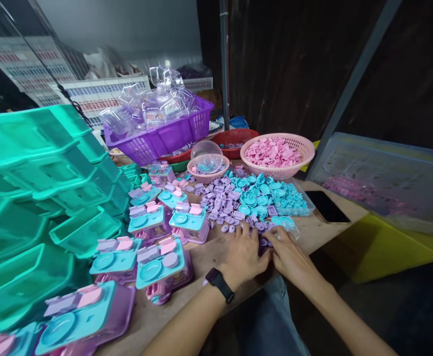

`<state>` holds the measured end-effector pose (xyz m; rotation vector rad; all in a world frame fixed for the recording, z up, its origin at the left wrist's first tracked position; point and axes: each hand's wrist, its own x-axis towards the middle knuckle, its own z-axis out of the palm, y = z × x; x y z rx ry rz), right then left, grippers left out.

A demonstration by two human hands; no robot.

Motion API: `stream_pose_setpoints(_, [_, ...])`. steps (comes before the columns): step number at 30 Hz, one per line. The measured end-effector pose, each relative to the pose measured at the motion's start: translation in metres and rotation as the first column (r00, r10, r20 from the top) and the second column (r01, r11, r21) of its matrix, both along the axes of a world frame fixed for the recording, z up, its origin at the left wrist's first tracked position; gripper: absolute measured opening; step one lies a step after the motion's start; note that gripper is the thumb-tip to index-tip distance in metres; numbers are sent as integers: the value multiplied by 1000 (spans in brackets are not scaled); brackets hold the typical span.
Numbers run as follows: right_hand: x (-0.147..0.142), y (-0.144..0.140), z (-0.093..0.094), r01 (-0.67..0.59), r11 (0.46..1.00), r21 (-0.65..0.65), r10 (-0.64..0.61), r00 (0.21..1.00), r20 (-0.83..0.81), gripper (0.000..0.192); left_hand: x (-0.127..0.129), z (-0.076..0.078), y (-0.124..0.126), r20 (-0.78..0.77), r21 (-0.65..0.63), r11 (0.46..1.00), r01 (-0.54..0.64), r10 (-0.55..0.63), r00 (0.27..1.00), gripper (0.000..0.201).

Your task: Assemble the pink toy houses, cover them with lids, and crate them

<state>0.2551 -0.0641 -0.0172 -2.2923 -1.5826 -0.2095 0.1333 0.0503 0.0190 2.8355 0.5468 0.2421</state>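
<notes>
My left hand (244,254), with a black watch (219,284) on its wrist, lies palm down at the table's front edge. Its fingers are spread over small purple plastic pieces (231,221). Close beside it, my right hand (286,252) has bent fingers curled down among purple parts; what they grip is hidden. The two thumbs nearly meet. Beyond my hands lie a heap of purple parts (221,195) and turquoise plates and small parts (259,193). To the left stand several toy kitchen units (160,267) with turquoise tops and purple bases.
Stacked green bins (26,148) rise on the left. Behind are a purple basket (160,136) of clear plastic shells, a small pink basket (209,170), a red basin (236,136) and a pink basket (309,148) of pink parts. A phone (326,206) lies at the right edge.
</notes>
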Motion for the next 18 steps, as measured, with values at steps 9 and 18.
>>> stream_pose_setpoints(9, [20,-12,-2,132,982,139,-91,959,-270,31,7,-1,12,-23,75,987,141,-139,990,54])
stream_pose_setpoints(18, [31,-19,-8,281,937,208,-177,894,-411,39,31,-24,-3,42,316,942,115,-135,990,31])
